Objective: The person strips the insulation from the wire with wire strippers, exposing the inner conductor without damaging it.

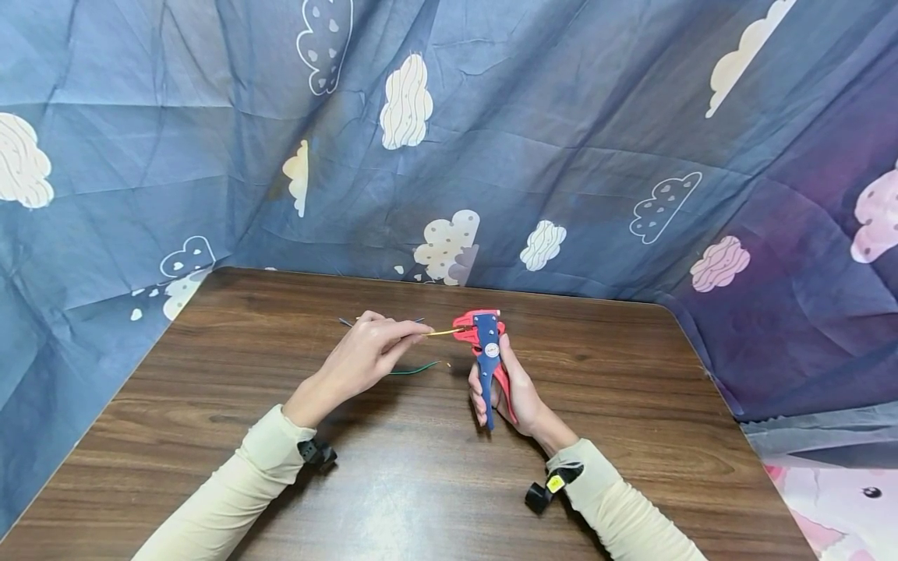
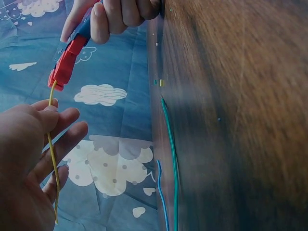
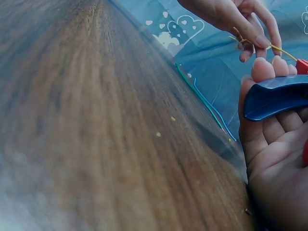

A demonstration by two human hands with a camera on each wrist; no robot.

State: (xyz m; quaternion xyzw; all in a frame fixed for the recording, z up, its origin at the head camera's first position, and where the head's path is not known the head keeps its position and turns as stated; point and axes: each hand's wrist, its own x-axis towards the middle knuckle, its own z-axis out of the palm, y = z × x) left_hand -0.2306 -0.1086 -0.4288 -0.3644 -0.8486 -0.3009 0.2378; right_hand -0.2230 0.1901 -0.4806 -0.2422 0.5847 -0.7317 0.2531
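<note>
My left hand [image 1: 361,351] pinches a thin yellow wire [image 1: 443,333] between thumb and forefinger. In the left wrist view the wire's tail hangs down past the palm, the other fingers spread loosely behind it. The wire's far end reaches into the red jaws of a blue-and-red wire stripper [image 1: 486,343]. That tool stands upright over the table, its handles in the grip of my right hand [image 1: 521,393]. In the right wrist view the fingers curl round the blue handle [image 3: 274,98]. The wire's tip is hidden inside the jaws.
A green wire [image 2: 173,149] and a blue wire [image 2: 160,187] lie on the brown wooden table [image 1: 393,483] beyond and below my left hand. Small yellow scraps [image 3: 173,118] are scattered near them. A dark blue cloud-patterned cloth [image 1: 547,156] hangs behind the table's far edge.
</note>
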